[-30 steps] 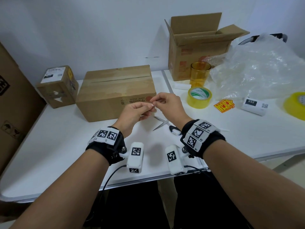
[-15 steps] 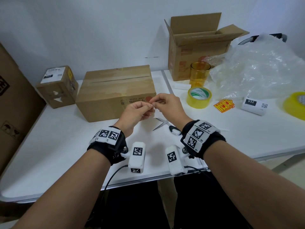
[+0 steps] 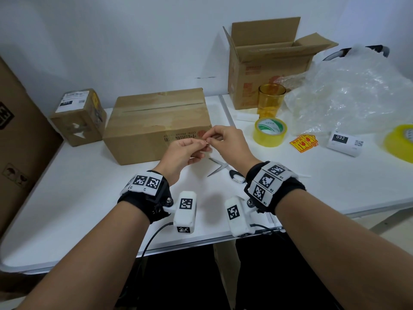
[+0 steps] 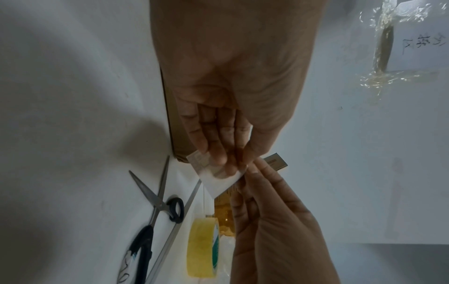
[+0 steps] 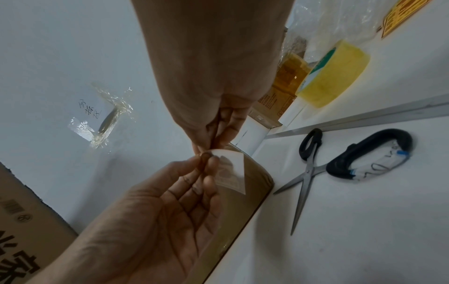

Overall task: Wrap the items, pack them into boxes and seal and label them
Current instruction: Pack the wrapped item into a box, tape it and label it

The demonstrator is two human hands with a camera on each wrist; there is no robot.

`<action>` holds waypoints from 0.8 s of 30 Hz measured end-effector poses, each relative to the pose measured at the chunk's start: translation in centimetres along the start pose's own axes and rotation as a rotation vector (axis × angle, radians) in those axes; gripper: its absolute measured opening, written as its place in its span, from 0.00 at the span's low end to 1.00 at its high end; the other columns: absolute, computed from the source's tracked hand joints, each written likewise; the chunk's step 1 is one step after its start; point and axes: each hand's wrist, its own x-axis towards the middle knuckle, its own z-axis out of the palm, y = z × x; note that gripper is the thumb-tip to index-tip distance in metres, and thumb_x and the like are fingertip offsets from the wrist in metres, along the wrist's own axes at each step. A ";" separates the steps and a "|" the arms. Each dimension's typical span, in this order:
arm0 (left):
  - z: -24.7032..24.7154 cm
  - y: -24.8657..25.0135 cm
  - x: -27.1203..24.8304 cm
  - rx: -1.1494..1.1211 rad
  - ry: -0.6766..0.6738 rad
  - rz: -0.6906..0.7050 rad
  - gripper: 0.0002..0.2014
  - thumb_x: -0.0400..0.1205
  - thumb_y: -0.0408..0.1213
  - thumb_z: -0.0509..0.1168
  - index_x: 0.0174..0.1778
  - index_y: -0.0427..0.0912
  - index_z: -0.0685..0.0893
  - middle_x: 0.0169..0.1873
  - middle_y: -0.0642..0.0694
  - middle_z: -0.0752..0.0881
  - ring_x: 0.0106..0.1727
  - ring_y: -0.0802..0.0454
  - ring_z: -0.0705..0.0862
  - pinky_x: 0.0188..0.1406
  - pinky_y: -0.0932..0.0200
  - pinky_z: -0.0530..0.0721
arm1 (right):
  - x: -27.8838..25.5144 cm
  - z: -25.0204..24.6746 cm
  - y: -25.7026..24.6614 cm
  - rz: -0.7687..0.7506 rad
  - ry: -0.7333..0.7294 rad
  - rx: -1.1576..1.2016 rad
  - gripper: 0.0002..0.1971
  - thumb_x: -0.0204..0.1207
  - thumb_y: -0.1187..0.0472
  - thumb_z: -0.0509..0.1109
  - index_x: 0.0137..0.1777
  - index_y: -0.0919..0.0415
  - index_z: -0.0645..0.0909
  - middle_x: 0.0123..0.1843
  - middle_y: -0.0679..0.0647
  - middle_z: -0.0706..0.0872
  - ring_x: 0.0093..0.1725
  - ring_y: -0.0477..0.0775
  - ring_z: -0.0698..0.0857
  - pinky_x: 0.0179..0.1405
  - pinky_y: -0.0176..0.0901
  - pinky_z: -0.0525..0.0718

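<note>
Together, left hand and right hand pinch a sticker above the sealed box's front edge.

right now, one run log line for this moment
step: peeling sticker | left hand: holds sticker | right hand: pinches its corner | sealed box: on table, unlabelled

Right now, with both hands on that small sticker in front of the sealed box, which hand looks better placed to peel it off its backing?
Probably the right hand: its fingertips pinch just one corner of the sticker, while the left hand supports the rest across its fingers.
</note>
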 end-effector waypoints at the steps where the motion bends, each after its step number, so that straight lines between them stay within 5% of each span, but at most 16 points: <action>1: 0.0 0.0 0.0 0.002 -0.001 0.002 0.05 0.83 0.34 0.68 0.47 0.39 0.89 0.43 0.43 0.92 0.35 0.57 0.84 0.50 0.60 0.83 | 0.0 0.0 0.0 -0.001 -0.001 -0.003 0.05 0.76 0.67 0.72 0.45 0.59 0.90 0.43 0.47 0.89 0.38 0.35 0.83 0.40 0.20 0.78; 12: -0.2 -0.2 0.1 0.007 -0.011 0.016 0.07 0.83 0.36 0.68 0.52 0.36 0.88 0.45 0.43 0.91 0.37 0.58 0.84 0.50 0.62 0.83 | 0.2 0.1 0.2 0.042 -0.010 0.070 0.06 0.77 0.67 0.72 0.45 0.58 0.89 0.38 0.42 0.87 0.33 0.31 0.82 0.36 0.22 0.77; 18: 0.0 -0.1 0.4 0.013 0.001 0.029 0.07 0.84 0.35 0.68 0.50 0.36 0.88 0.42 0.44 0.91 0.35 0.59 0.85 0.45 0.65 0.83 | 0.1 0.0 0.3 0.085 -0.015 0.161 0.03 0.76 0.62 0.74 0.46 0.56 0.89 0.42 0.50 0.90 0.40 0.41 0.85 0.43 0.34 0.84; 24: 0.0 -0.1 0.7 0.041 0.028 0.023 0.07 0.84 0.35 0.68 0.49 0.35 0.89 0.39 0.44 0.91 0.35 0.57 0.85 0.49 0.60 0.83 | 0.0 -0.2 0.4 0.161 -0.067 0.253 0.02 0.73 0.61 0.77 0.44 0.56 0.88 0.38 0.49 0.89 0.39 0.45 0.85 0.42 0.34 0.83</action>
